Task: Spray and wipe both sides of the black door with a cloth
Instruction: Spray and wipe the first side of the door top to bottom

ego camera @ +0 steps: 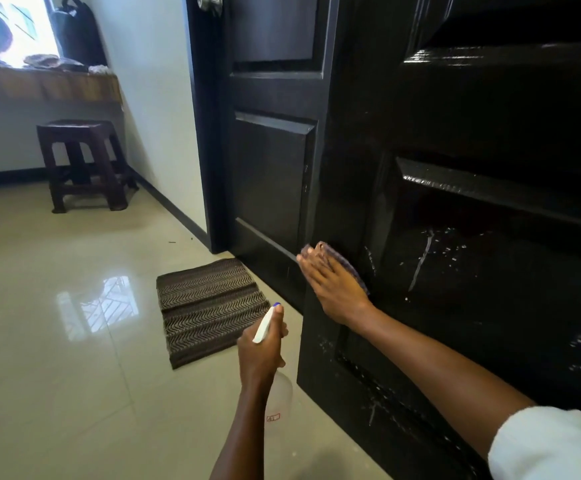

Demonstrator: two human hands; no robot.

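1. Right hand is flat on the black door, fingers straight and together, pressing a purple cloth against the lower stile, just left of the bottom panel.
2. Spray droplets and runs sit unwiped on that panel and further down, so by my reading this face is mid-wipe, lower part not yet done.
3. The door's other side is out of sight; I can't judge it.
4. Left hand has fingers curled round the neck of the spray bottle, held low over the floor beside the mat.
5. The bottle is clear plastic; its fill level is hard to tell.
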